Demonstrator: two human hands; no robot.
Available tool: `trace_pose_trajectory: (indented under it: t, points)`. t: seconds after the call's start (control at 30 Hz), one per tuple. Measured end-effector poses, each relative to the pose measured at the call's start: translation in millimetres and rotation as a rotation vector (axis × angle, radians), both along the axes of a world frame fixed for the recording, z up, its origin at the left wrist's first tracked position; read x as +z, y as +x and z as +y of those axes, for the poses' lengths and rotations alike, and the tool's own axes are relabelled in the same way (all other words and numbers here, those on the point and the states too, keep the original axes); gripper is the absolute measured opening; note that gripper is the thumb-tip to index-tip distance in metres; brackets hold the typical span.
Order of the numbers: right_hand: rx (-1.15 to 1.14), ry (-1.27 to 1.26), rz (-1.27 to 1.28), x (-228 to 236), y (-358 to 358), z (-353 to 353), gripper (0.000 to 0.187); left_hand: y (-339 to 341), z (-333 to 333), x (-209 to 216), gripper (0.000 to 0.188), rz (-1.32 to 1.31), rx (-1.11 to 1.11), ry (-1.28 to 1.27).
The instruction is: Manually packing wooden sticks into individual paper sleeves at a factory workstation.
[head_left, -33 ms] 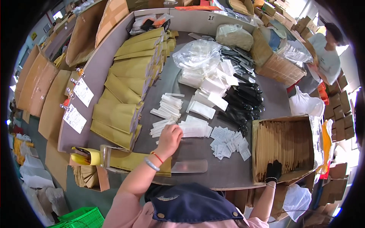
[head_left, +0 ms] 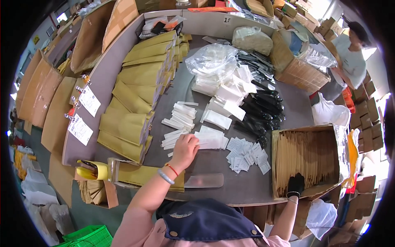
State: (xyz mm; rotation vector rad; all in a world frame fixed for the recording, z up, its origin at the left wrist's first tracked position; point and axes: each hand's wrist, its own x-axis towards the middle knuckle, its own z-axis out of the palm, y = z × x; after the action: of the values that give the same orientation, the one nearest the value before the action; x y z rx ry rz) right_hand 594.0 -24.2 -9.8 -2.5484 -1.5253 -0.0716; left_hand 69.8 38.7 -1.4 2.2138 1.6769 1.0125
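My bare left hand [head_left: 186,148] is closed, its fingertips pinching the near-left end of a flat white packet [head_left: 210,140] in a small pile. Close to its far side lies a fanned row of narrow white packets [head_left: 183,116]. My right hand [head_left: 296,184], in a black glove, reaches into the near end of an open cardboard box [head_left: 275,164], against tightly packed brown envelopes [head_left: 306,158]. Its fingertips are lost in the dark there, so their grip does not show. Between the hands lie small printed white cards [head_left: 249,155] in a loose heap.
Overlapping yellow-brown padded mailers [head_left: 123,123] cover the table's left side. Further back are a clear plastic bag [head_left: 212,61], more white packets, and black-wrapped items [head_left: 265,109]. A clear plastic strip [head_left: 204,180] lies near the front edge. Another person [head_left: 349,57] stands at the far right.
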Motion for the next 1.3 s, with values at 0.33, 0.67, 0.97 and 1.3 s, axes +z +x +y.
trace_pose_trajectory:
  t: [0.33,0.67,0.97,1.3]
  points:
    - [-0.113,-0.130,-0.041,20.3,-23.0,8.4,0.029,6.1,2.3,-5.7,0.025,0.115,-0.002,0.040]
    - [-0.059,0.799,0.752,14.8,-29.1,9.7,0.009,-0.6,-76.8,26.8,0.025,-0.042,-0.354,-0.503]
    - [0.177,0.601,0.781,25.5,-101.1,73.3,0.011,73.7,4.9,15.5,0.049,-0.061,-0.366,-0.091]
    - [0.392,-0.096,0.195,40.8,-167.0,139.7,0.039,105.2,50.2,-7.4,0.048,0.324,-0.341,-0.146]
